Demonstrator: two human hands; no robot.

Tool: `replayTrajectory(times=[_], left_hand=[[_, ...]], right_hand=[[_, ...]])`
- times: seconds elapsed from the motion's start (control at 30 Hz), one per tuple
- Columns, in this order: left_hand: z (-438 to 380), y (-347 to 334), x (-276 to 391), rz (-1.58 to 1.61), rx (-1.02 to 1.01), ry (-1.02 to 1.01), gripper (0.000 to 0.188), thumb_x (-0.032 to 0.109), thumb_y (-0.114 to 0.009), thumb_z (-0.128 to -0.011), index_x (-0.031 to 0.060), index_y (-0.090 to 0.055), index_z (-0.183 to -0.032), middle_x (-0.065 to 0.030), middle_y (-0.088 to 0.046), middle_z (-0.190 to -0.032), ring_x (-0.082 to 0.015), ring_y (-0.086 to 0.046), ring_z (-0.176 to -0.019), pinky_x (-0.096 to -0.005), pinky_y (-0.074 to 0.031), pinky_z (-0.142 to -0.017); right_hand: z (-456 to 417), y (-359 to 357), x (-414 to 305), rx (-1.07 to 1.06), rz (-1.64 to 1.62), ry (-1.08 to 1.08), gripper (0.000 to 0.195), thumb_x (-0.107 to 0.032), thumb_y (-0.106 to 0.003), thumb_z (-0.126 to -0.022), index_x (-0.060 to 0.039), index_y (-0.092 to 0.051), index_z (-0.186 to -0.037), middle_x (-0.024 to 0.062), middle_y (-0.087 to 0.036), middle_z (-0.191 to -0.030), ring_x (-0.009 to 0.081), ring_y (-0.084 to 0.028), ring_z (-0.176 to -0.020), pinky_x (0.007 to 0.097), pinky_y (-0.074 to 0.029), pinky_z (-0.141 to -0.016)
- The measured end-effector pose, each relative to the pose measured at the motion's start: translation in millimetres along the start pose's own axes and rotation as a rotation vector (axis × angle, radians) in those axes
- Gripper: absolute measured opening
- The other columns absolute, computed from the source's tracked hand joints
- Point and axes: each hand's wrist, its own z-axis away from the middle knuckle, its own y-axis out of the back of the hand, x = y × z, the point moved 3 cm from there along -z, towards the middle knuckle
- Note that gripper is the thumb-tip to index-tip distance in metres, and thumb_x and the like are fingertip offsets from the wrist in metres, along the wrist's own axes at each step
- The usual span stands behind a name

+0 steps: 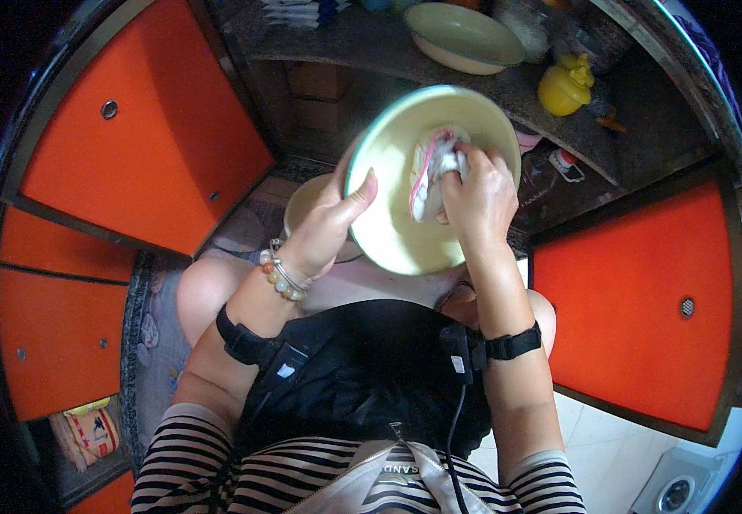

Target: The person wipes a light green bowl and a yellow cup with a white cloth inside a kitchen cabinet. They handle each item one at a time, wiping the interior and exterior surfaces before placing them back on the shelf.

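Observation:
My left hand (329, 225) grips the rim of a cream basin (387, 241) with a green edge, thumb over the inner side. The basin is tilted so that its inside faces me. In my right hand (483, 193) is a bunched white cloth (432, 173) with a pink border, pressed against the basin's inner wall. The fingertips of that hand are partly hidden in the cloth's folds. Behind my left hand and the raised basin, a second pale round container (303, 205) stands low down, mostly covered.
Open orange cabinet doors flank me, one at left (146, 128) and one at right (634, 308). On the cabinet shelf (358, 48) stand another cream basin (464, 38) and a yellow pot (563, 87). A red-and-white bottle (563, 160) sits lower. A black cable (454, 437) hangs beside my right arm.

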Motion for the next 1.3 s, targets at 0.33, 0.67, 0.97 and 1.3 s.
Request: replayTrajectory(times=[0.33, 0.67, 0.97, 1.3], left_hand=[[0, 8, 0, 0.074, 0.099, 0.026, 0.049, 0.033, -0.042, -0.101, 0.0103, -0.031, -0.143, -0.0100, -0.048, -0.132, -0.0166, -0.047, -0.120, -0.0323, -0.039, -0.101], [-10, 39, 3, 0.224, 0.360, -0.056, 0.046, 0.028, -0.046, -0.100, 0.0072, -0.035, -0.139, -0.0097, -0.048, -0.133, -0.0179, -0.048, -0.120, -0.0327, -0.038, -0.102], [-2, 30, 7, 0.115, 0.297, -0.013, 0.054, 0.028, -0.047, -0.099, 0.0053, -0.028, -0.144, -0.0117, -0.038, -0.143, -0.0200, -0.036, -0.131, -0.0346, -0.027, -0.110], [14, -15, -21, 0.014, -0.068, 0.132, 0.069, 0.037, -0.049, -0.098, 0.0126, -0.013, -0.151, -0.0117, -0.025, -0.150, -0.0214, -0.025, -0.138, -0.0368, -0.025, -0.112]], right_hand=[[28, -9, -33, -0.655, -0.423, 0.376, 0.029, -0.012, -0.059, -0.069, -0.0027, -0.069, -0.094, 0.0191, -0.063, -0.087, 0.0336, -0.064, -0.081, 0.0377, -0.050, -0.077], [50, 16, -56, -0.524, -0.234, 0.541, 0.051, -0.007, -0.068, -0.068, -0.0177, -0.056, -0.116, 0.0136, -0.055, -0.100, 0.0331, -0.061, -0.093, 0.0411, -0.052, -0.073], [-1, 9, 19, -0.137, 0.033, -0.066, 0.049, -0.012, -0.062, -0.070, -0.0100, -0.061, -0.120, 0.0222, -0.060, -0.108, 0.0393, -0.061, -0.095, 0.0446, -0.051, -0.081], [-11, -5, 19, 0.085, -0.354, 0.037, 0.057, -0.016, -0.057, -0.071, 0.0004, -0.053, -0.125, 0.0244, -0.058, -0.109, 0.0399, -0.060, -0.098, 0.0423, -0.048, -0.086]])
